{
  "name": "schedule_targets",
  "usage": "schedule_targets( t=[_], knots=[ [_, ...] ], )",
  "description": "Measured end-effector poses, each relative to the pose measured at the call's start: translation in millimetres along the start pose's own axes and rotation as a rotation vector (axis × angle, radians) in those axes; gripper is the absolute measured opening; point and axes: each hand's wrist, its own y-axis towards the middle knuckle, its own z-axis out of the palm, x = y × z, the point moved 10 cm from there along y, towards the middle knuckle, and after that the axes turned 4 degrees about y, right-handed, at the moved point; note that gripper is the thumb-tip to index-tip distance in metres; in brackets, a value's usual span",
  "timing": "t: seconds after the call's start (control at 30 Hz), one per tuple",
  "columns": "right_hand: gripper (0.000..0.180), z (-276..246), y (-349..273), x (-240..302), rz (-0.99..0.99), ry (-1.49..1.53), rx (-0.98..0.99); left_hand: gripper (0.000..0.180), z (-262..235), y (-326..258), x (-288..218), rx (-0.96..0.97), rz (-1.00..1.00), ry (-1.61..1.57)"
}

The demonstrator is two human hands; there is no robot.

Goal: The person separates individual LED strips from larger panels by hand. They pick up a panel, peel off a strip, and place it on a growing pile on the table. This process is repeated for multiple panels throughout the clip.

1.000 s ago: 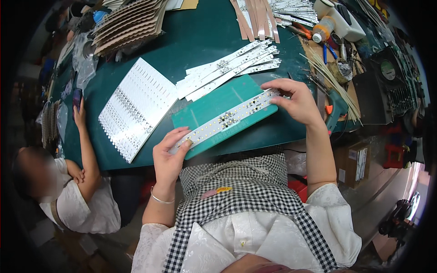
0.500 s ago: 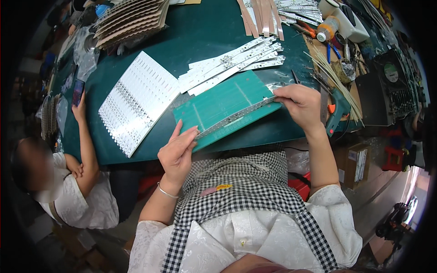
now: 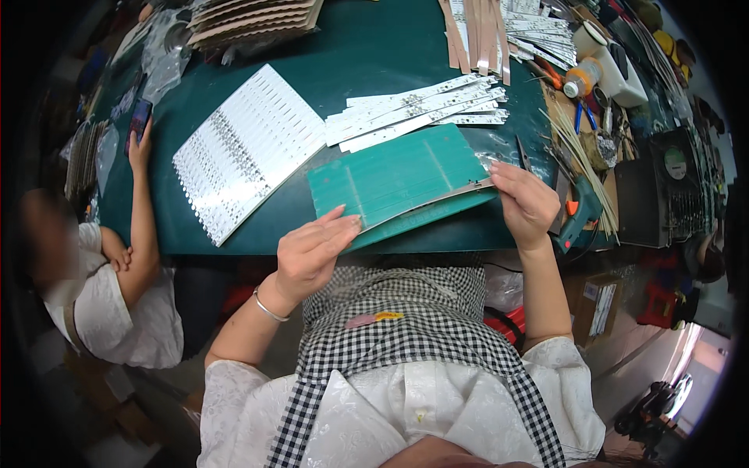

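In front of me at the table's edge lies a flat green board (image 3: 390, 175), with a second green panel (image 3: 449, 214) along its near side. A long narrow strip (image 3: 425, 205) runs between my hands where the two green parts meet, seen nearly edge-on. My left hand (image 3: 316, 248) is closed on its left end, fingers laid over the board's near corner. At the other end my right hand (image 3: 527, 201) pinches the strip between thumb and fingers.
Beyond the board lie loose white strips (image 3: 421, 109); a white perforated sheet (image 3: 250, 148) is to their left. A glue gun (image 3: 581, 214), bottle (image 3: 583, 78) and thin sticks crowd the right. Another person's hand (image 3: 140, 144) holds a phone at left.
The strip has tipped, so its dotted face shows less and its thin edge shows now. Both hands still grip its ends. The whole view has shifted slightly.
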Motion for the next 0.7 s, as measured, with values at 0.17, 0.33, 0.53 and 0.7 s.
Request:
schedule_targets(
  t=[0.17, 0.33, 0.53, 0.7],
  knots=[
    [0.019, 8, 3, -11, 0.108, 0.035, 0.055, 0.037, -1, 1, 6, -0.015, -0.019, -0.011],
    [0.026, 17, 27, 2, 0.23, -0.052, 0.289, 0.033, -5, 0, 17, -0.049, -0.17, -0.058],
    [0.023, 70, 41, 54, -0.011, -0.034, 0.412, 0.033, -6, 8, 8, 0.014, -0.259, 0.191],
    [0.018, 72, 30, 54, -0.067, 0.019, 0.333, 0.035, 1, 31, -15, 0.071, -0.169, 0.406]
  ],
)
